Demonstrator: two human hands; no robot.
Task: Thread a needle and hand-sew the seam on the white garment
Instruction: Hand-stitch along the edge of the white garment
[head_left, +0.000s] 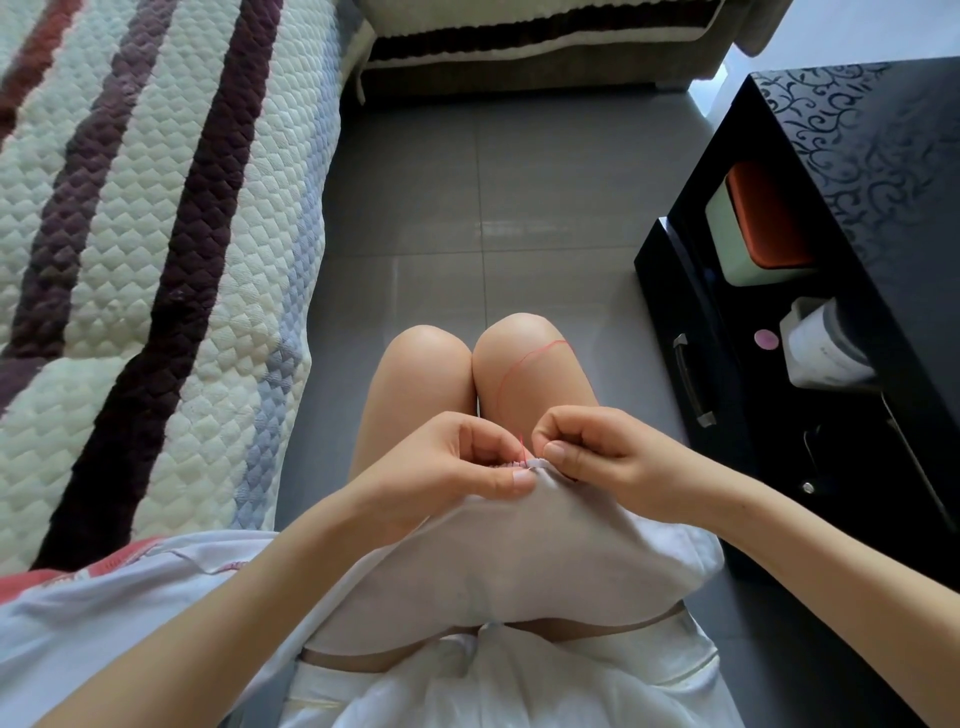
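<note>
The white garment (519, 561) lies draped over my lap, its gathered seam edge (524, 464) raised between both hands. My left hand (447, 462) pinches the seam edge from the left with thumb and fingers. My right hand (592, 457) pinches the same edge from the right, thumb on top. A red thread (519, 364) rises from the seam and curves over my right knee. The needle is too small to make out between the fingertips.
A quilted striped sofa cover (145, 260) fills the left side. A black cabinet (831, 312) with a drawer handle, an orange-and-green box (753, 228) and a white container (821, 343) stands close on the right. Grey floor tiles (467, 208) lie ahead.
</note>
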